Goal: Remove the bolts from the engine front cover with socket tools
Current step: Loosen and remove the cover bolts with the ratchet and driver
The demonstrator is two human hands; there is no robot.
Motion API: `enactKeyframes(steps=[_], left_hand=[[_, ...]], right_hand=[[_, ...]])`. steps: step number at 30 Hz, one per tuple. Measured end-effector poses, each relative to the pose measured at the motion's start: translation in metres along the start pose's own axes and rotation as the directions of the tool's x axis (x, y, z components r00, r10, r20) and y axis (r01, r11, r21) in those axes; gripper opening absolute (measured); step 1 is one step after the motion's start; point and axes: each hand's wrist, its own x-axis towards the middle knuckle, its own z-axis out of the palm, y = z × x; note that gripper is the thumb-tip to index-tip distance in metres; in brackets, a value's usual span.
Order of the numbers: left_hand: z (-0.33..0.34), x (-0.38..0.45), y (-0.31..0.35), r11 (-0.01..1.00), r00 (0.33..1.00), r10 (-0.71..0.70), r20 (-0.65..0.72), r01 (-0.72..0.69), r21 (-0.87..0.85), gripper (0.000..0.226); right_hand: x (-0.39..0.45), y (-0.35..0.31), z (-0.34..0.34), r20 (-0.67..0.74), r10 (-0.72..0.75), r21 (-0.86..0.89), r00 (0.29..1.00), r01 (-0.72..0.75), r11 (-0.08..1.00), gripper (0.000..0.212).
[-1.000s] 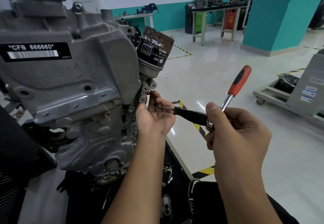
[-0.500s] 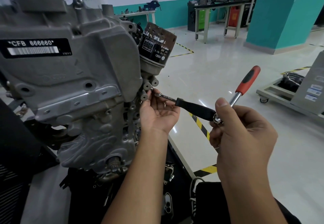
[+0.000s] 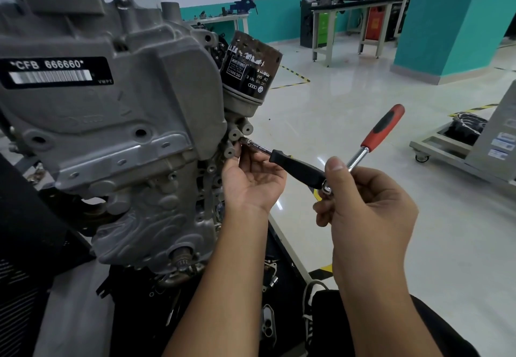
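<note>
My right hand (image 3: pixel 365 211) curls round the ratchet (image 3: pixel 371 140) head; my left hand (image 3: pixel 251 180), fingers loosely bent, steadies the extension (image 3: pixel 282 159) just below the oil filter (image 3: pixel 250 67). The bolt (hidden) sits there; steel, rigid, slippery, so I keep it square.

Ratchet on the side of the engine, right under the oil filter

Left hand (image 3: pixel 252 180) is palm-up under the thin metal extension (image 3: pixel 258 147), fingers by its tip at the grey bosses on the front cover (image 3: pixel 111 122) edge. Right hand (image 3: pixel 365 203) grips the ratchet (image 3: pixel 371 138) at its head, thumb up, red-and-black handle angled up to the right. Black oil filter (image 3: pixel 250 70) sits tilted just above. A workbench (image 3: pixel 360 7) stands back across the shiny floor.
</note>
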Motion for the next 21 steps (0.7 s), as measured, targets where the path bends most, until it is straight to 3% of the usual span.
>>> enactKeyframes(steps=[7, 11, 15, 21], left_hand=[[-0.0004, 0.0019, 0.0058, 1.0, 1.0, 0.002, 0.027, -0.002, -0.003, 0.014], [0.0008, 0.0024, 0.0033, 1.0, 0.997, 0.021, 0.078, -0.022, 0.015, 0.027], [0.0041, 0.005, 0.0059, 0.995, 0.999, 0.041, -0.003, -0.041, 0.087, 0.027], [0.0078, 0.0081, 0.0036, 0.964, 0.997, 0.081, -0.011, -0.075, 0.255, 0.051]], right_hand=[[0.0003, 0.0019, -0.0021, -0.011, -0.052, -0.077, 0.999, 0.051, 0.996, 0.018], [-0.0006, 0.0007, -0.002, -0.022, -0.081, -0.086, 0.996, 0.079, 0.993, 0.017], [-0.0024, 0.0015, -0.0017, -0.018, -0.095, -0.094, 0.995, 0.093, 0.991, 0.016], [-0.0035, -0.0018, -0.0017, -0.044, -0.148, -0.121, 0.988, 0.142, 0.983, 0.016]])
